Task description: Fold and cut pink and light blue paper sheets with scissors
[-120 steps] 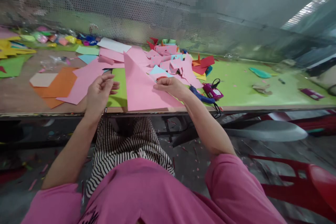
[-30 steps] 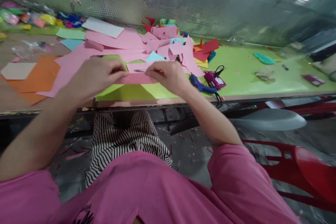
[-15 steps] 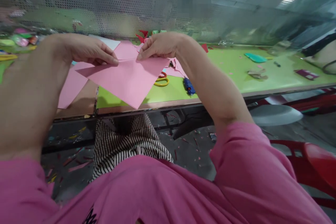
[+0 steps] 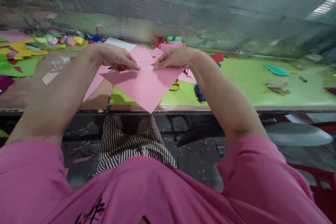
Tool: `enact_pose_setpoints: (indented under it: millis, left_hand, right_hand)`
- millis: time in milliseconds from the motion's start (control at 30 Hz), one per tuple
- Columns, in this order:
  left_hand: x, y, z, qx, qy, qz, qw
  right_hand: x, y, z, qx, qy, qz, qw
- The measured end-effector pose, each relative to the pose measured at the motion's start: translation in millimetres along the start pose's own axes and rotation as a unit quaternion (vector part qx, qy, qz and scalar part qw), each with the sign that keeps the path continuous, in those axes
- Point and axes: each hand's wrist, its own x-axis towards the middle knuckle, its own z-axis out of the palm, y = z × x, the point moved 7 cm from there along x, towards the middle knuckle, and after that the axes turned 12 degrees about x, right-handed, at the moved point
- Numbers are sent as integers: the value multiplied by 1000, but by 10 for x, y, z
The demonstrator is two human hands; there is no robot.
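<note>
A folded sheet of pink paper (image 4: 147, 89) is held above the front of the table, one corner pointing down toward me. My left hand (image 4: 119, 59) pinches its upper edge left of the middle, thumb on top. On the same edge, a short way to the right, my right hand (image 4: 174, 58) pinches with thumb and fingers. Behind and under it lie more pink sheets (image 4: 97, 83). Yellow-handled scissors (image 4: 175, 86) show partly from beneath the paper's right side. A blue glue gun (image 4: 200, 93) rests by my right forearm, partly hidden.
Colourful paper scraps (image 4: 23, 54) and small bright lumps (image 4: 65, 39) lie at the left. A white sheet (image 4: 120, 44) is at the back. A teal leaf-shaped piece (image 4: 277, 70) and a crumpled scrap (image 4: 278, 88) lie right. A perforated metal panel (image 4: 147, 10) stands behind the table.
The view has swung left, so more of the left table shows. Both hands still pinch the pink paper, which now hangs more evenly with its corner toward me.
</note>
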Motion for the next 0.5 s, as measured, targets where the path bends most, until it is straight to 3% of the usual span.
enact_pose_setpoints:
  millis: [67,100,133,200,233,267,367,433,500]
  left_hand:
    - [-21,-43,103,27,-27,-19,999]
    - [-34,-58,117,21,-12,-15,1000]
    - [-51,-83,118,4,10,-11,1000]
    - [-106,-157,93,-65,66,-5,996]
    - [-144,-199,75,-111,93,-2,989]
    - [-185,-234,64,-153,114,3,982]
    - [-296,-283,76,-242,134,16,961]
    - [-340,-290,106,-271,135,8,953]
    - [-356,-277,123,-259,142,6,955]
  right_hand:
    - [-140,-165,-30,-68,61,-81,993]
    - [-272,-261,-49,-100,112,-136,979]
    - [-457,-351,-75,-121,185,-202,954]
    - [-941,-432,-77,-118,330,-345,870]
    - [-1143,-345,-76,-79,390,-366,841]
    - [-1257,-198,-52,-33,416,-353,838]
    - [-1140,333,235,83,285,-206,932]
    - [-1037,612,399,179,225,-121,950]
    - [-972,731,493,262,195,-83,941]
